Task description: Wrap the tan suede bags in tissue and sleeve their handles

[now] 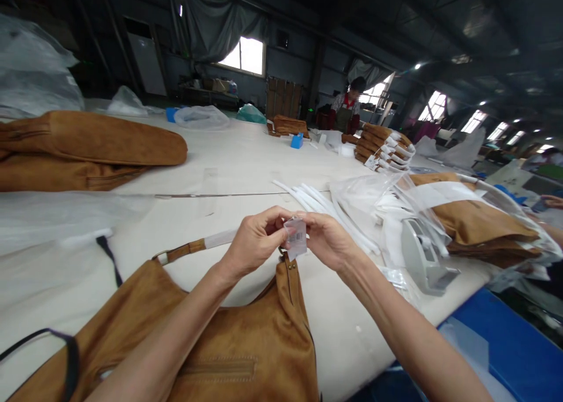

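Observation:
Both my hands pinch a small white barcode hang tag (295,237) above the table, with my left hand (257,242) on its left edge and my right hand (328,242) on its right. Just below the tag, a small metal ring (281,251) joins the top of a tan suede handbag (237,337). The bag lies under my forearms. Its strap (182,251) runs left from my left hand, partly wrapped in white paper. The tag's string is hidden by my fingers.
A long white table (246,173) holds a large tan suede bag (88,149) at left, a plastic-wrapped bag (479,226) at right, a grey tape dispenser (422,255), white strips (325,205), and a stack of bags (382,147). A co-worker (347,105) stands beyond. A blue surface (497,343) lies lower right.

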Demonstrator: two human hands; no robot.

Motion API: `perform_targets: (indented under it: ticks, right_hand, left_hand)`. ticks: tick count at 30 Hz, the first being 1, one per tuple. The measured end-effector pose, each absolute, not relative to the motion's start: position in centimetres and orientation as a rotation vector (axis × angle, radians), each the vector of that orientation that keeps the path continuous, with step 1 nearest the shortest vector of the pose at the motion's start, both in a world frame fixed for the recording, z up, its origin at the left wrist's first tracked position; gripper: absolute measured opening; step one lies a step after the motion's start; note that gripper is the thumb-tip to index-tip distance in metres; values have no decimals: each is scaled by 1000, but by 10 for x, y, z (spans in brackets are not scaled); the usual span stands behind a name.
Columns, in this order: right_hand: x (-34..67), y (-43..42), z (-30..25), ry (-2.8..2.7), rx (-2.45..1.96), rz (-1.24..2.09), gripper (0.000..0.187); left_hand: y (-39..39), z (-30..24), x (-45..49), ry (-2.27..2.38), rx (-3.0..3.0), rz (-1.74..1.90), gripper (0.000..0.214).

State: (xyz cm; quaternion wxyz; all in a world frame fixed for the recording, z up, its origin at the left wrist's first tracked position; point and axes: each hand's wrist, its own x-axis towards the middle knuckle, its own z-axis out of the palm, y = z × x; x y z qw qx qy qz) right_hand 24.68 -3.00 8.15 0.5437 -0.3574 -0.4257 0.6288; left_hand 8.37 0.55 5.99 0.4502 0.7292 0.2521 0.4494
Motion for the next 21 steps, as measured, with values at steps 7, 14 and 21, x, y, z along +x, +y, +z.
perform_targets:
  ticks: [7, 14, 21]
  right_hand:
    - [233, -32, 67, -837, -856, 1421, 20]
    - [230, -34, 54, -638, -876, 1412, 19]
    - [238, -43, 39, -583, -834, 1437, 32]
  left_hand:
    - [2, 52, 87, 784, 2106, 1053, 7]
    - [-4, 50, 93, 944, 2130, 977, 14]
    - [-2, 42, 97, 933, 1973, 987, 20]
